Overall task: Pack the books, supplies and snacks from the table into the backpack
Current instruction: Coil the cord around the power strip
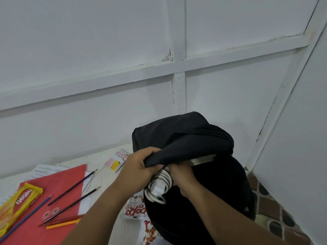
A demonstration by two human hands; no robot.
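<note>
Backpack [185, 137] flap is gripped by left hand [139, 161]; one coiled white charger [160, 185] is held by right hand [182, 175]; two black pencils [74, 187] are laid on one red folder [58, 184].

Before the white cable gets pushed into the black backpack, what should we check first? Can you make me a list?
1. Backpack opening held up: ok, the left hand grips the black flap and lifts it.
2. Cable held firmly: ok, the right hand holds the coiled white charger cable at the opening.
3. Coil tidy: not ok, one loop hangs loose below the bundle.
4. Room inside: cannot tell, the inside is dark; a book edge shows under the flap.
5. Everything else packed: not ok, the yellow snack pack, pencils and red folder lie on the table.
</note>
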